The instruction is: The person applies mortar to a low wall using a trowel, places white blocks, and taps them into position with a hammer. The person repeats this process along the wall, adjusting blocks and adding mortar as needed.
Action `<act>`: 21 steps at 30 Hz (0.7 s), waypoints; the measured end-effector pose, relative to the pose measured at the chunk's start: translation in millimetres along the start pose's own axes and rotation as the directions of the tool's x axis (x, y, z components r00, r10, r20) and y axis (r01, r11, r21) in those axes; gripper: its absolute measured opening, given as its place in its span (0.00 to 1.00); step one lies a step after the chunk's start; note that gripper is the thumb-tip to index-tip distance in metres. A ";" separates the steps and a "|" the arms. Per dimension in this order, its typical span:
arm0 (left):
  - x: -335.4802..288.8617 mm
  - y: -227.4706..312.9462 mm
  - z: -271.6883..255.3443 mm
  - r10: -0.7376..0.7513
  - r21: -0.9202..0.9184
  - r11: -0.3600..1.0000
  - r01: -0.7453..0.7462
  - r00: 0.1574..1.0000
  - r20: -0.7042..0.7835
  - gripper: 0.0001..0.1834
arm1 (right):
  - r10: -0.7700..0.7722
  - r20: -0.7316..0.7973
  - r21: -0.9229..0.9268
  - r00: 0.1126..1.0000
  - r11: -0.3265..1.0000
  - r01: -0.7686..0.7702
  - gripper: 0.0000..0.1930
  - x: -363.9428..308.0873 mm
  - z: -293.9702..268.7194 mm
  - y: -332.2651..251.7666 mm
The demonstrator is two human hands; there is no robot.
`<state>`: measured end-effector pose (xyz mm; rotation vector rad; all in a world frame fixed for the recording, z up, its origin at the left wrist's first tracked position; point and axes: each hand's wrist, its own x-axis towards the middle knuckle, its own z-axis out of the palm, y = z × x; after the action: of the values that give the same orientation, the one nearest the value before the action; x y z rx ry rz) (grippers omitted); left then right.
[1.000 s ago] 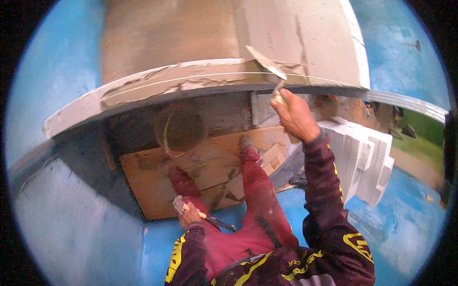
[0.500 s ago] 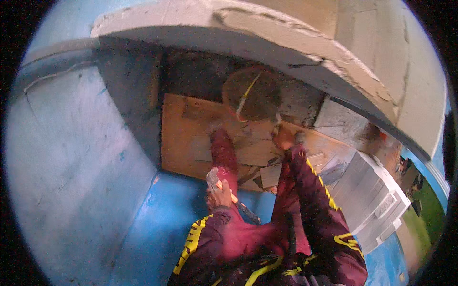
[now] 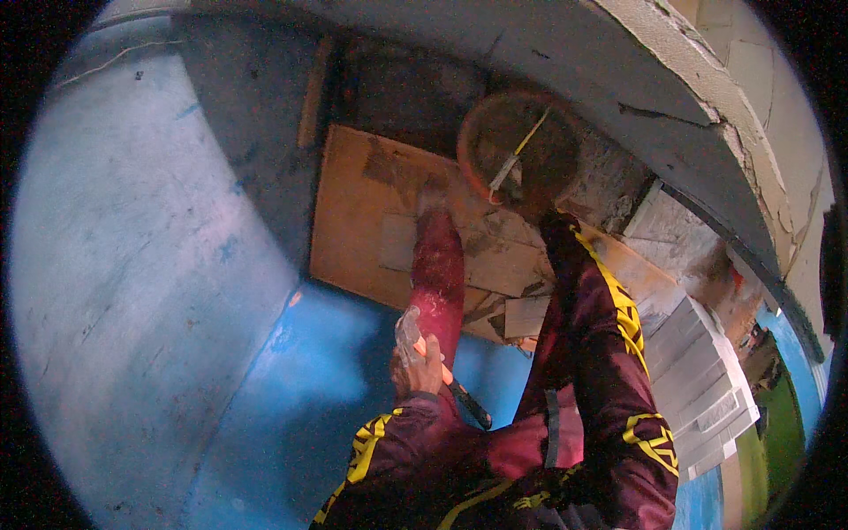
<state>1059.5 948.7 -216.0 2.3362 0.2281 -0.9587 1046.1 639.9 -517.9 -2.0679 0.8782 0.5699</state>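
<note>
My left hand (image 3: 413, 367) is closed around a hammer (image 3: 439, 364) with an orange and black handle and a head caked in grey. It grips close to the head, beside my left knee, and the black end points down to the right. My right hand (image 3: 540, 208) reaches down to the near rim of a round brown basin (image 3: 465, 148). That hand is dark and blurred, so its fingers cannot be made out. Across the basin lies a thin yellow tool (image 3: 531, 135) with a pale lower end. The basin's contents look dark.
A brown cardboard sheet (image 3: 353, 216) lies under my feet, with a small loose tile piece (image 3: 526, 316) on it. A stack of pale tiles (image 3: 693, 380) stands at right. A rough-edged concrete slab (image 3: 707, 97) juts over the far side. A blue wall (image 3: 150, 247) rises at left.
My right hand has reached farther forward to the basin's rim. The view has shifted, so the basin appears higher and more to the right. My left hand keeps its grip on the hammer.
</note>
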 end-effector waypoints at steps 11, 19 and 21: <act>-4.2 8.9 0.9 -0.171 -0.089 0.980 0.176 0.983 0.066 0.28 | 0.024 -0.026 0.099 0.999 0.995 -0.021 0.33 -71.5 -59.1 100.4; -1.7 -22.5 6.0 -0.110 0.098 0.988 0.116 0.991 -0.071 0.26 | 0.050 0.183 0.005 0.982 0.999 -0.052 0.34 -82.7 -51.8 106.5; 3.3 -32.6 10.4 -0.140 -0.078 0.987 0.138 0.990 -0.016 0.25 | 0.162 0.095 -0.190 0.982 0.971 -0.142 0.35 -104.6 -47.8 96.8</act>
<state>1043.9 968.6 -239.2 2.2846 0.4346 -0.9740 909.2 599.2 -470.9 -2.1195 0.9557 0.8681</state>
